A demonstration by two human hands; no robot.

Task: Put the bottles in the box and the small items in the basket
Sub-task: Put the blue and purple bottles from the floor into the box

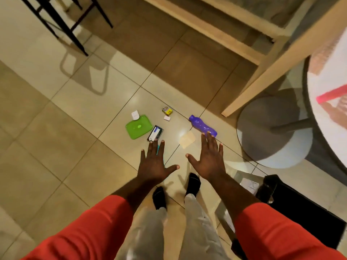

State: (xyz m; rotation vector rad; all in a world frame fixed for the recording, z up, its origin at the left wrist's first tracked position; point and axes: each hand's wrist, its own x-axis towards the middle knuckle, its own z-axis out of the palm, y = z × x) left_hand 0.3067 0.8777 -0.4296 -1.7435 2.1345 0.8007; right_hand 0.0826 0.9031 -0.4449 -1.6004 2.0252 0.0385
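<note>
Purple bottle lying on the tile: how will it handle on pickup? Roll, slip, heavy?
Likely to roll if nudged: the purple bottle lies on its side on the smooth, glossy tile floor. Probably somewhat slippery, since its plastic skin shines, though the wavy waist should aid a grip. Weight is uncertain: the fill level can't be told from here.

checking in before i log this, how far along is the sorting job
Nothing looks done: the purple bottle lies on the floor, as do the small yellow box, white piece and dark packet. Nothing is in hand: the left hand and right hand are spread open, empty. All of it is left to sort.
</note>
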